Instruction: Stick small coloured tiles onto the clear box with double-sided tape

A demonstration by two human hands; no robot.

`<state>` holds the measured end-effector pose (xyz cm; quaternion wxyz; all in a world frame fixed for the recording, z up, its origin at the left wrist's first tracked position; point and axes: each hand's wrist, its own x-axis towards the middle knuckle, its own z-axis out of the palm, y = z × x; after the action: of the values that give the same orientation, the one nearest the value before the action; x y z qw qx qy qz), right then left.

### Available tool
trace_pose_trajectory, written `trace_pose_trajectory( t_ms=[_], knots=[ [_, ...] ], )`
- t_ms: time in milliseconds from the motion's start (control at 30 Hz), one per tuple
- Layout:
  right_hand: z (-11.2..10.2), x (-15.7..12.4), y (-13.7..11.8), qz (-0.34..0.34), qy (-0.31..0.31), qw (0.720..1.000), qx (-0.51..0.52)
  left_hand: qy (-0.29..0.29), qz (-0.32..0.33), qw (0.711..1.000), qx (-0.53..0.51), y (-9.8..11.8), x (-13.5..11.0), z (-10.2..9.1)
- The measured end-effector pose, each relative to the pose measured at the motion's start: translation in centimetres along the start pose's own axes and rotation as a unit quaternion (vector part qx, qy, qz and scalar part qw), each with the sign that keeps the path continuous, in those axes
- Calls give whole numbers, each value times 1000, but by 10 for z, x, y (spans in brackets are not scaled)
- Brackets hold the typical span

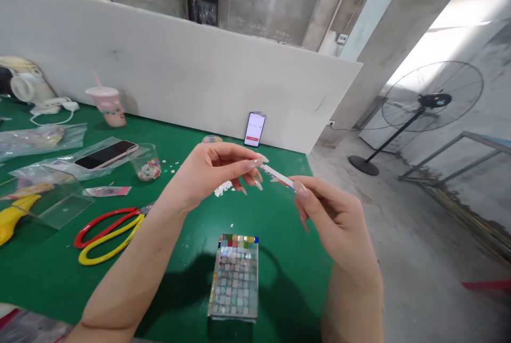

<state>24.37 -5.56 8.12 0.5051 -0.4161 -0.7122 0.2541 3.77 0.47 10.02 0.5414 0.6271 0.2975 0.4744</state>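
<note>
Above the green table (279, 258) (bare concrete room, white partition (179, 82) behind), both hands hover over the mosaic tile block (235, 276) — left hand (215, 170) and right hand (331, 215) each pinching an end of a thin white strip (279, 176), scissors (107, 231) lying left of the block.

I see a green table (279, 258); on it a block (235, 276) chequered in many colours, and left of the block red-and-yellow scissors (107, 231).
</note>
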Motion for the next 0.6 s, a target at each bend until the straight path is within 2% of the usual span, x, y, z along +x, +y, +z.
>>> trace_pose_trajectory(
  t_ms=[300,600],
  knots=[
    [3,0,0,-15,-2,1000,7,-1,10,998,-57,-6,2,4],
    [2,2,0,12,-14,1000,4,-16,-22,999,-37,-1,1,7]
  ],
)
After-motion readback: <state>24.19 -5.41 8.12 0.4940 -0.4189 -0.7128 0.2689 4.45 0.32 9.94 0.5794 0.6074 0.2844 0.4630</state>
